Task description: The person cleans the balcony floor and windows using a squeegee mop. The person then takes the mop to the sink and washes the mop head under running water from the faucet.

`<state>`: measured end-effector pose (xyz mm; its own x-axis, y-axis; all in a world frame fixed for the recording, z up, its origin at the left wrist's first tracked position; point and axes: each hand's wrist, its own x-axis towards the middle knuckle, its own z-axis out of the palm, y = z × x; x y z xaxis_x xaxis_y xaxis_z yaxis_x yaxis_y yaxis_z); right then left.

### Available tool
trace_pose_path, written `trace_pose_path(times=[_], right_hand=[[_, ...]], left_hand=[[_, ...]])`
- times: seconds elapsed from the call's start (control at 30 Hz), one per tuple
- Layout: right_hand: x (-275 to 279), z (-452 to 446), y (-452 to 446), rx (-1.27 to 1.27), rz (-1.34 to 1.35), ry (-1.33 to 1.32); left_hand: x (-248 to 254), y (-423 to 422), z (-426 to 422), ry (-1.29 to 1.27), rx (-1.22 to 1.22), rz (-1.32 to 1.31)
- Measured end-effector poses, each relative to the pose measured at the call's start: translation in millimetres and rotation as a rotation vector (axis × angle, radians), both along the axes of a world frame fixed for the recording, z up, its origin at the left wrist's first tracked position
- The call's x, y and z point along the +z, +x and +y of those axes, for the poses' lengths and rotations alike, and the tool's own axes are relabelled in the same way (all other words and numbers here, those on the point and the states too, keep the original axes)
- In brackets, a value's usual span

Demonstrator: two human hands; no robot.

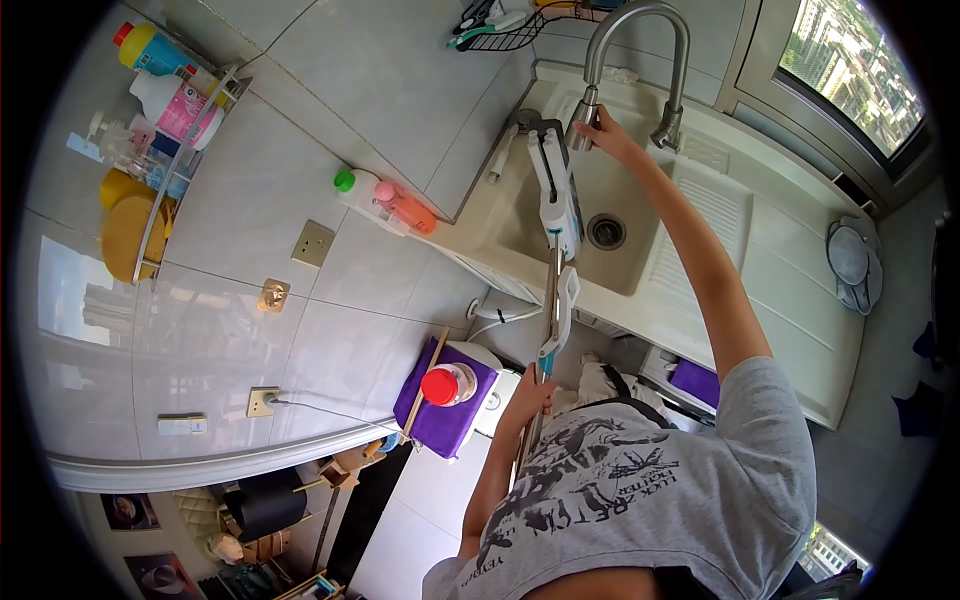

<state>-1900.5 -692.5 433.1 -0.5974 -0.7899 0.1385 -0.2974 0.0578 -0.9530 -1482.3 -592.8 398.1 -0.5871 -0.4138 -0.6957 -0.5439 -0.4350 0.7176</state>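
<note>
My right hand is closed around the spray head of the tall metal faucet, above the sink. A mop with a white and grey head rests over the sink basin, its head end beside the faucet's spray head. Lower down, my left hand grips the mop's metal pole near a teal joint, close to my body. The round drain shows to the right of the mop head. No water stream can be made out.
Green-capped and orange bottles stand at the sink's left corner. A red-lidded jar sits on a purple cloth left of my left hand. A ribbed drainboard and grey cloth lie right. Wall shelf holds several bottles.
</note>
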Motion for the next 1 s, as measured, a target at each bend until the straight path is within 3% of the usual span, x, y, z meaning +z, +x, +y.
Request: trace_pose_path(times=[0.3,0.53,1.0], right_hand=[[5,3,-1,-0.114,0.195,0.085],[0,-1,0,-0.094,0.132,0.038],[3,-10,-18,-0.148,0.252,0.003]], left_hand=[[-4,3,-5,0.012,-0.023,0.002],[-4,8,-7,0.039,0.029,0.016],[-9,12,-8,0.056,0.104,0.004]])
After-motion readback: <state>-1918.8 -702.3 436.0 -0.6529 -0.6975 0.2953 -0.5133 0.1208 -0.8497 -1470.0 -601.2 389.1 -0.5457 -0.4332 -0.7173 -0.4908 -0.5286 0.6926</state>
